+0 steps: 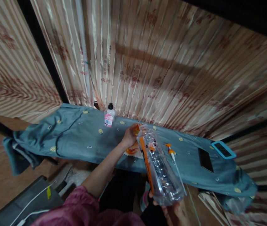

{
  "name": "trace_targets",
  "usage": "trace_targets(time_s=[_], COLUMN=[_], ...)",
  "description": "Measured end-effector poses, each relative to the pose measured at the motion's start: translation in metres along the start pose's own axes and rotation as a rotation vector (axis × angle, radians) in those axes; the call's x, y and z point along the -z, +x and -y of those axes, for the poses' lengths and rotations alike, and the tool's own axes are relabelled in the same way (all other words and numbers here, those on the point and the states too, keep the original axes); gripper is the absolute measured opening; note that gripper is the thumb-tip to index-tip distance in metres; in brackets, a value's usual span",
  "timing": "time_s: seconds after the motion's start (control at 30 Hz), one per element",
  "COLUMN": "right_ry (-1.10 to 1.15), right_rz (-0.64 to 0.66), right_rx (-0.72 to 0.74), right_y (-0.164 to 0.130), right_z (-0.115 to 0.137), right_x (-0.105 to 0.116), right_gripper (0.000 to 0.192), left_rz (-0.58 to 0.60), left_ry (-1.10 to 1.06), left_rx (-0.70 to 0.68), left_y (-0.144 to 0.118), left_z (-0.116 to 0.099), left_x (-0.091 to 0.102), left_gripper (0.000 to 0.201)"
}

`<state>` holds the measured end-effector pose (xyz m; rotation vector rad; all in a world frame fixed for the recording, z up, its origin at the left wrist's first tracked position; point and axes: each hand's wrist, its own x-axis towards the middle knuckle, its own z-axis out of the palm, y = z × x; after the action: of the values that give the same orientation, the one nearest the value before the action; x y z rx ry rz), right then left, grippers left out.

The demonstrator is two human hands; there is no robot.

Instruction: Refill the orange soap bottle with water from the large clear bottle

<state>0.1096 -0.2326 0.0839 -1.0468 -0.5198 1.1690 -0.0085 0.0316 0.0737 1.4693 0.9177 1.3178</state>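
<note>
Over the blue-cloth table (77, 138) — right hand (173, 212) grips clear plastic bottle (158, 166) at base; left hand (130, 134) fingers closed at bottle mouth. Syringe (172, 153) just right of bottle — small pink-label bottle (109, 115) behind-left.

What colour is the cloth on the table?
Grey-blue cloth with small yellow motifs, in the head view.
</note>
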Motion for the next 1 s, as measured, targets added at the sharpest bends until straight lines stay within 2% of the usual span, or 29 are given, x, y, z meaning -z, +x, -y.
trace_targets(time_s=[0.17,0.37,0.63,0.77,0.9,1.0], right_ry=[-0.016,-0.057,-0.025,0.018,0.034,0.041], right_rz=[0.001,-0.01,-0.037,-0.033,-0.047,-0.043], right_rx=[0.014,-0.02,-0.007,-0.033,-0.045,-0.048], right_y=[0.001,0.002,0.0,0.002,0.003,0.002], right_z=[-0.002,0.001,0.001,-0.004,-0.008,-0.006], right_x=[0.002,0.001,0.001,0.007,0.013,0.012], right_gripper=[0.065,0.077,0.071,0.073,0.077,0.072], left_rz=[0.004,0.016,0.01,0.042,0.017,0.015], left_ry=[0.082,0.078,0.095,0.062,0.053,0.061], left_rx=[-0.033,-0.043,-0.081,-0.066,-0.042,-0.053], left_y=[0.001,0.0,0.0,0.0,0.0,-0.001], left_z=[-0.002,-0.001,-0.004,-0.005,-0.007,-0.006], left_x=[0.001,0.0,0.002,0.002,0.001,0.001], left_gripper=[0.026,0.027,0.028,0.026,0.027,0.027])
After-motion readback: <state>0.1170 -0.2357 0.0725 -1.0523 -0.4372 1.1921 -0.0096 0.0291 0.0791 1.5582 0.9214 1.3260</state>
